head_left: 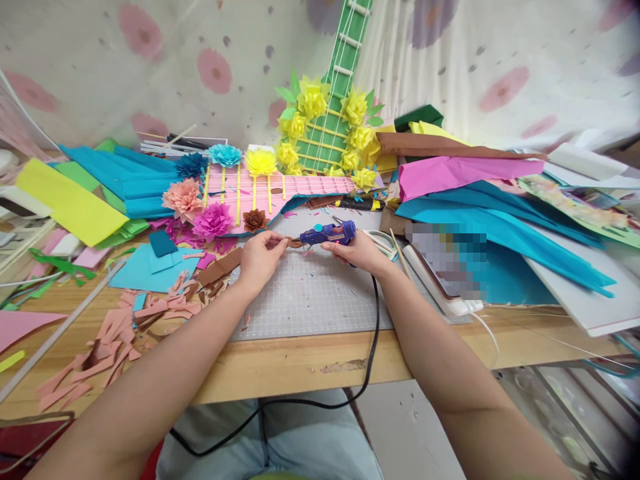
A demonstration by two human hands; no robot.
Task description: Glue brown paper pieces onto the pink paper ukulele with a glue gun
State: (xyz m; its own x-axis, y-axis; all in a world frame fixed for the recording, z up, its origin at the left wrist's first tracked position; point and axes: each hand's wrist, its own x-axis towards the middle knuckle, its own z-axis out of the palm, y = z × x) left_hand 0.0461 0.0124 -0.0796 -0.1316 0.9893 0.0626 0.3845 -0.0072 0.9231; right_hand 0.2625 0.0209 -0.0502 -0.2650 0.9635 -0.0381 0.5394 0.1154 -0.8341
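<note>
My right hand (356, 250) is wrapped round the handle of a blue hot glue gun (327, 233), whose nozzle points left. Pinched in the fingers of my left hand (263, 257) is a small piece of brown paper (295, 243), right at the nozzle tip. Both hands are over a grey cutting mat (310, 307). Behind them lies a pink paper guitar (225, 190) with yellow strips and paper flowers, among them a brown flower (255, 220) and a magenta flower (213, 221). A green guitar (325, 143) with yellow flowers stands against the curtain.
Pink paper scraps (113, 340) and blue paper (155, 267) lie at left. On the right are scissors (383, 243), a phone (440, 260) on a white power strip, and stacked blue crepe paper (500, 213). A black cord (375, 333) hangs from the glue gun over the table edge.
</note>
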